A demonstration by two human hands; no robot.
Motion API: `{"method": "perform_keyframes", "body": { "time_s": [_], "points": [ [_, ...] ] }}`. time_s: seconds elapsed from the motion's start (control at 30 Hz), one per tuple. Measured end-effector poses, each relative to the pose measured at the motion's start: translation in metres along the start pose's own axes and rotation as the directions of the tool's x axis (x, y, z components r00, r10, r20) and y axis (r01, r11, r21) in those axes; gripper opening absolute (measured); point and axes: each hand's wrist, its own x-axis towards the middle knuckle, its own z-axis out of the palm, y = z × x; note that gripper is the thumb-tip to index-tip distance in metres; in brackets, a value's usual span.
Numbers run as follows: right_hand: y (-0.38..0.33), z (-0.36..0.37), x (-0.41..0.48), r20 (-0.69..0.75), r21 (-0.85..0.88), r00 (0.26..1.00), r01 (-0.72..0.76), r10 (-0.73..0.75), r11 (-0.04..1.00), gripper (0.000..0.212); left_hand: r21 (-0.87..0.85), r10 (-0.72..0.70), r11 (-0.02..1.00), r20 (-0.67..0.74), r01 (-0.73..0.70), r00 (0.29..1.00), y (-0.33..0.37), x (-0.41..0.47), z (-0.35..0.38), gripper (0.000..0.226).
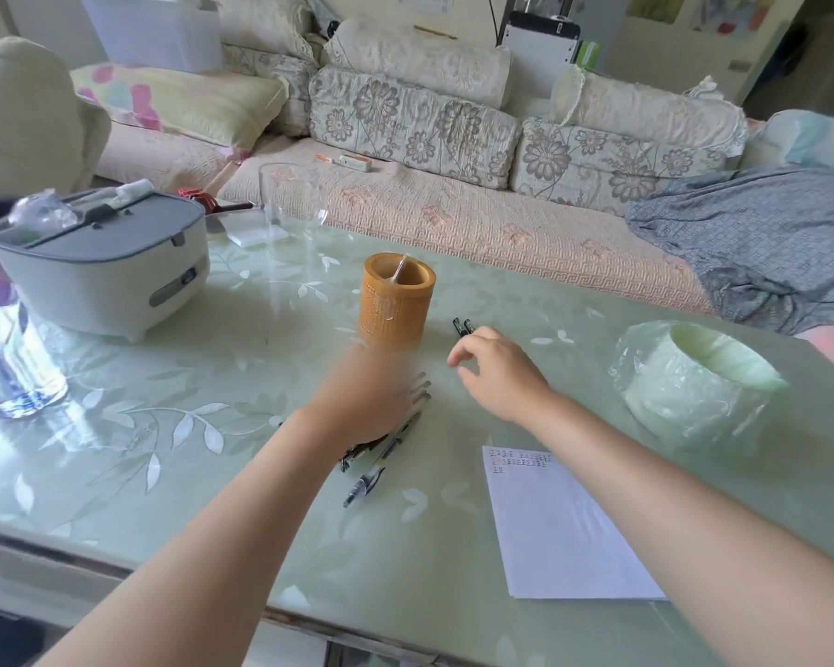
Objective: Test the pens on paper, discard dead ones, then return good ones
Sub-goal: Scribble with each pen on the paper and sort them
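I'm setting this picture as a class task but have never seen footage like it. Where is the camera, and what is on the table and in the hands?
No machine here: a person wears one camera on the head, looking down at their own bare hands. On the green glass table are a brown pen holder with one pen in it, a sheet of paper scribbled at its top, and a wrapped roll. The left hand, blurred, lies over a bunch of pens; its grip is unclear. The right hand, fingers loosely curled, holds nothing, beside two dark pens.
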Motion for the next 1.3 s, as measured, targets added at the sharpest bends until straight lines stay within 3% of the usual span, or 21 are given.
{"method": "perform_keyframes", "body": {
  "time_s": [0.13,0.2,0.27,0.33,0.43,0.53,0.77,0.87,1.0,1.17,1.3],
  "points": [
    [-0.032,0.003,-0.02,0.068,0.042,0.972,0.223,-0.226,0.974,0.017,-0.056,0.007,0.998,-0.021,-0.008,1.0,-0.003,-0.013,-0.012,0.017],
    [-0.043,0.008,-0.029,0.137,0.019,0.946,0.295,-0.295,0.955,0.02,-0.019,-0.017,1.0,-0.013,0.017,1.0,-0.001,-0.023,-0.017,0.025],
    [-0.052,0.013,-0.037,0.194,0.028,0.922,0.337,-0.336,0.941,0.027,0.059,-0.031,0.998,-0.001,0.031,1.0,0.0,-0.032,-0.022,0.034],
    [-0.056,0.017,-0.043,0.228,0.022,0.903,0.37,-0.365,0.929,0.03,0.1,-0.021,0.995,0.055,0.016,0.998,0.0,-0.04,-0.029,0.028],
    [-0.057,0.019,-0.045,0.234,-0.037,0.881,0.431,-0.411,0.902,0.028,0.109,-0.024,0.994,0.2,0.002,0.98,0.001,-0.046,-0.039,0.021],
    [-0.055,0.016,-0.046,0.238,-0.047,0.872,0.45,-0.428,0.892,0.019,0.124,-0.033,0.992,0.245,0.003,0.969,0.006,-0.048,-0.041,0.025],
    [-0.034,-0.007,-0.056,0.131,0.071,0.942,0.302,-0.309,0.951,0.011,0.082,0.011,0.996,0.165,-0.025,0.986,0.019,-0.039,-0.042,0.015],
    [-0.022,-0.017,-0.066,0.079,0.083,0.963,0.253,-0.26,0.964,0.019,-0.069,0.03,0.997,0.075,-0.024,0.997,0.03,-0.031,-0.037,0.013],
    [-0.006,-0.026,-0.079,-0.015,0.149,0.977,0.211,-0.211,0.966,0.046,-0.251,0.072,0.963,-0.117,-0.1,0.99,0.048,-0.018,-0.024,0.016],
    [0.016,-0.039,-0.089,-0.017,0.221,0.996,0.093,-0.092,0.971,0.038,-0.458,0.065,0.871,-0.246,-0.175,0.967,0.08,-0.006,-0.012,0.015],
    [0.024,-0.044,-0.099,-0.002,0.37,1.0,0.01,-0.01,0.929,0.03,-0.599,0.067,0.778,-0.217,-0.187,0.974,0.102,-0.001,-0.006,0.02]
  ]
}}
